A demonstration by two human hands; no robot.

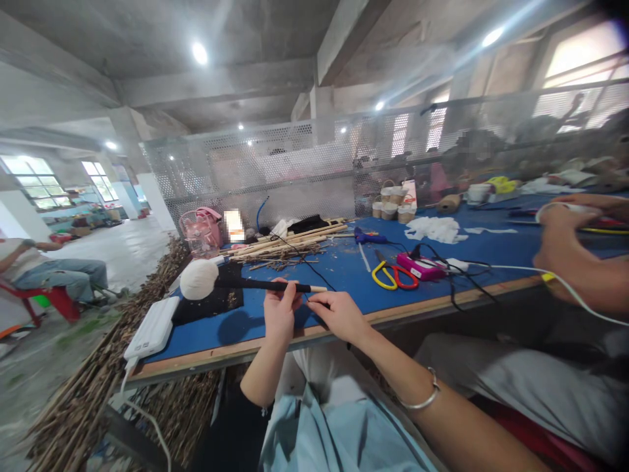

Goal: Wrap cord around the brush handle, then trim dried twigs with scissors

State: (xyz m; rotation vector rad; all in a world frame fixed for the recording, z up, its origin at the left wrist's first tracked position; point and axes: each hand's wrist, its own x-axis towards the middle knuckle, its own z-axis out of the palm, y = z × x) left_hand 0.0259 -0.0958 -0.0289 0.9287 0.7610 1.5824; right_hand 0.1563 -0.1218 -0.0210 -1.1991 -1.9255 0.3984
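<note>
My left hand (281, 313) is closed around a stick wrapped in black (253, 284), held roughly level above the table's front edge. Its bare pale wooden tip points right, past my fingers. At the stick's left end is a round white ball (198, 279). Just below the bare tip, my right hand (341, 316) is closed in a pinch on a thin black strand (308, 297) that leads up to the wrapping. A piece of black cloth (230, 305) lies on the table behind the ball and stick.
On the blue table (344, 267) are scissors (396, 275), a blue glue gun (368, 237), a pink box (420, 267), thin sticks (287, 252), small baskets (390, 208) and white strips (435, 229). A white power bank (152, 326) lies at left. A co-worker's hands (572, 242) are at right.
</note>
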